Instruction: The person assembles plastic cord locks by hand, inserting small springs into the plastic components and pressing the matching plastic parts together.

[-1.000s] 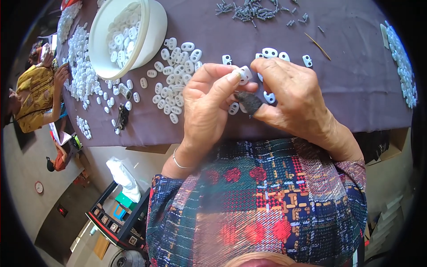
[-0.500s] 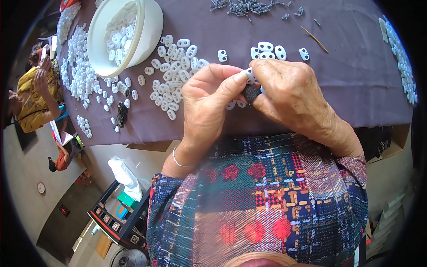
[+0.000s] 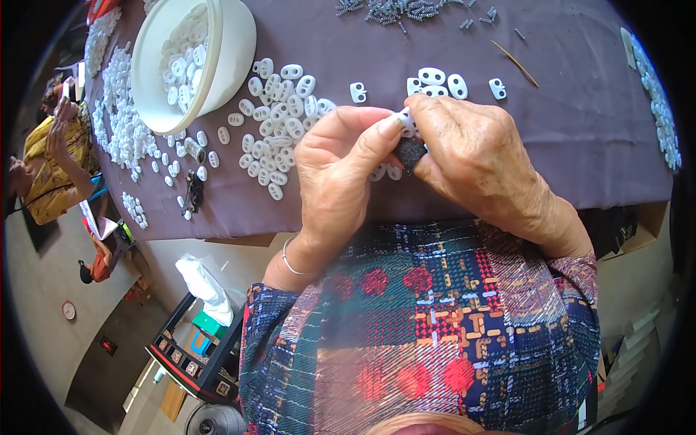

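Note:
Above the near part of the table, my two hands meet at a small white cord lock point(image 3: 408, 125) with dark holes. My left hand point(image 3: 341, 163) pinches it from the left between thumb and forefinger. From the right, my right hand point(image 3: 475, 145) closes on it with bent fingers, which hide much of the piece. Against the right thumb's tip sits a dark, rough-looking pad point(image 3: 410, 154). Beyond my hands lie several white cord locks point(image 3: 432, 75), with single ones to the left point(image 3: 358, 92) and right point(image 3: 497, 88). More white two-hole pieces point(image 3: 384, 172) show below my fingers.
A heap of white oval two-hole pieces point(image 3: 279, 130) lies left of my hands, beside a tilted white tub point(image 3: 235, 58) of similar pieces. Small white parts point(image 3: 127, 109) spread farther left. Metal springs point(image 3: 406, 10) are at the back, a thin brown stick point(image 3: 515, 64) at right.
Both hands keep their grip on the cord lock with hardly any movement. The tub and left heap sit slightly farther left in view.

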Motion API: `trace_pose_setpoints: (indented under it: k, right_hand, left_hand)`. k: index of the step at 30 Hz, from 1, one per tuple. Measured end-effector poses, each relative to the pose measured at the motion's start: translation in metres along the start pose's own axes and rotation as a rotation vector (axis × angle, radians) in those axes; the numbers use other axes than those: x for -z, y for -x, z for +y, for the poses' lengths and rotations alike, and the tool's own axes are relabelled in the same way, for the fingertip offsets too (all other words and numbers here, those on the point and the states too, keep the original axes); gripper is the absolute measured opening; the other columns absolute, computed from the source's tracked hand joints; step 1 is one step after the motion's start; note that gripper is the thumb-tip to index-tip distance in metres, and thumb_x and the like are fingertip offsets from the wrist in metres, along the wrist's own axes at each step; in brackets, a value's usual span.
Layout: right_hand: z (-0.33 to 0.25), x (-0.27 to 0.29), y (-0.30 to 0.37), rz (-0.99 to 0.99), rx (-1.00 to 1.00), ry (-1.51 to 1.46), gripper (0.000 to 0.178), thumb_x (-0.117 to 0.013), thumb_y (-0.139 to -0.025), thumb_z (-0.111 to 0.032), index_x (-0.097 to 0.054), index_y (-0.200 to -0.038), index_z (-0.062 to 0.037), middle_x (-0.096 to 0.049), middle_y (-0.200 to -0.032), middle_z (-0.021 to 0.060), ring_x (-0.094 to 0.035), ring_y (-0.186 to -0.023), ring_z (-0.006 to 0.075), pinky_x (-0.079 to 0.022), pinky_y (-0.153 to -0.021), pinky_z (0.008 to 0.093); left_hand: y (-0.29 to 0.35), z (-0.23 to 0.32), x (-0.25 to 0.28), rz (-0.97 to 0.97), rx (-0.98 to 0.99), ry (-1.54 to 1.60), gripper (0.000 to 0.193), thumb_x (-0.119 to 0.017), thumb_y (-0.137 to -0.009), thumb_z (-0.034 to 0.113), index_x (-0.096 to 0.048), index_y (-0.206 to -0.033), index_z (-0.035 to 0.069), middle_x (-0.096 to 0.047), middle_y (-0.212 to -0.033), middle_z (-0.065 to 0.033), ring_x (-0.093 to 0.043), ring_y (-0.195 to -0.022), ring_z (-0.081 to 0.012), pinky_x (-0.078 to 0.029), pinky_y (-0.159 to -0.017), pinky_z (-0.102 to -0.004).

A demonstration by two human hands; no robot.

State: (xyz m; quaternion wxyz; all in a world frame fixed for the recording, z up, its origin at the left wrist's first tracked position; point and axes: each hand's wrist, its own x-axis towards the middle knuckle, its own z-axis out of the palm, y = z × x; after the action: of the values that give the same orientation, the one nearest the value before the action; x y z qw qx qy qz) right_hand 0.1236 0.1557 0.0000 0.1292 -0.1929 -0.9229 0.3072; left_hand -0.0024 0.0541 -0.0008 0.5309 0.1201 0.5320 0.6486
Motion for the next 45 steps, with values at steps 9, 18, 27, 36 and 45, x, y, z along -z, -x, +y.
trace_pose_setpoints:
  k: [9,18,27,36,45]
  right_hand:
    - [0.0,-0.001,-0.001,0.023,0.015,-0.048,0.04,-0.068,-0.059,0.0,-0.052,-0.096,0.0053,-0.058,-0.078,0.0165,-0.061,-0.071,0.0302,-0.05,-0.061,0.0346]
    - [0.003,-0.001,-0.001,0.039,0.006,-0.14,0.04,-0.062,-0.054,0.006,-0.051,-0.093,0.0043,-0.056,-0.076,0.0165,-0.06,-0.071,0.0317,-0.049,-0.061,0.0358]
    - [0.004,0.001,-0.002,0.026,0.021,-0.121,0.045,-0.066,-0.057,0.0,-0.052,-0.098,0.0059,-0.059,-0.084,0.0176,-0.061,-0.075,0.0316,-0.05,-0.066,0.0359]
    - [0.007,0.001,-0.002,0.021,0.037,-0.125,0.032,-0.071,-0.062,-0.008,-0.053,-0.087,0.002,-0.059,-0.074,0.0146,-0.061,-0.066,0.0288,-0.049,-0.057,0.0336]
    - [0.008,-0.003,-0.004,0.047,0.085,-0.073,0.031,-0.071,-0.065,-0.01,-0.053,-0.087,0.0032,-0.059,-0.071,0.0142,-0.062,-0.064,0.0277,-0.05,-0.055,0.0331]
  left_hand:
    - [0.001,0.001,-0.004,0.024,-0.012,0.008,0.012,-0.062,-0.083,0.006,-0.06,-0.092,-0.002,-0.063,-0.083,-0.0071,-0.058,-0.072,-0.0104,-0.048,-0.062,-0.021]
    - [-0.002,0.01,-0.001,0.018,0.021,-0.158,0.013,-0.062,-0.083,0.006,-0.06,-0.092,-0.003,-0.063,-0.08,-0.0084,-0.058,-0.061,-0.0105,-0.048,-0.059,-0.0208]
    - [-0.005,0.006,0.002,0.035,-0.086,-0.229,0.012,-0.063,-0.082,0.007,-0.06,-0.089,-0.003,-0.063,-0.077,-0.0061,-0.057,-0.061,-0.009,-0.047,-0.056,-0.0189]
    - [-0.002,0.007,-0.002,0.014,-0.066,-0.216,0.011,-0.064,-0.082,0.006,-0.061,-0.089,-0.002,-0.062,-0.077,-0.0055,-0.057,-0.061,-0.0084,-0.046,-0.057,-0.0185]
    - [0.0,0.006,-0.001,0.036,-0.102,-0.376,0.012,-0.064,-0.081,0.005,-0.062,-0.089,-0.003,-0.063,-0.077,-0.0045,-0.056,-0.064,-0.0071,-0.046,-0.058,-0.0179]
